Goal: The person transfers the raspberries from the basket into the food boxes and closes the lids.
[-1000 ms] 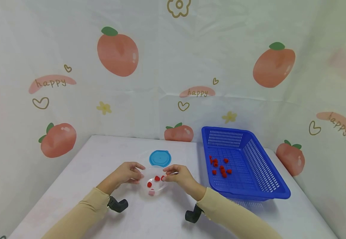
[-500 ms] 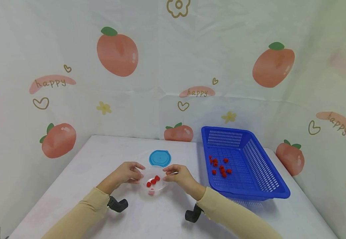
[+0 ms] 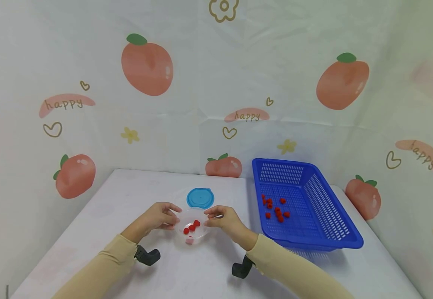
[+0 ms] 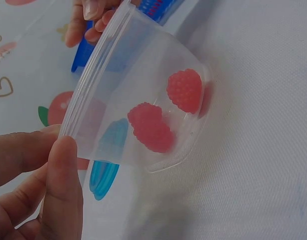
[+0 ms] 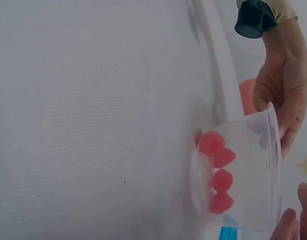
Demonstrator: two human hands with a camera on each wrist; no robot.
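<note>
A clear plastic container [image 3: 200,236] stands on the white table in front of me, its top uncovered. Several red raspberries [image 5: 222,180] lie in a row on its bottom. At the near left, my left hand [image 3: 157,216] pinches the rim between thumb and fingers, as the left wrist view shows closely. My right hand [image 3: 226,222] holds the opposite side of the rim; in the right wrist view only its fingertips [image 5: 288,226] show, right at the edge. Just behind the container lies a flat blue lid [image 3: 200,197].
A blue perforated basket [image 3: 321,207] stands on the right of the table, with several more red raspberries [image 3: 278,211] toward its left side. Behind the table hangs a white printed cloth [image 3: 186,145]. A dark wrist-worn camera [image 3: 148,256] juts from each cuff.
The raspberry beside my right fingers has shifted to the middle of the container, where the berries now line up. Both hands have stayed at the rim; basket and lid are unchanged.
</note>
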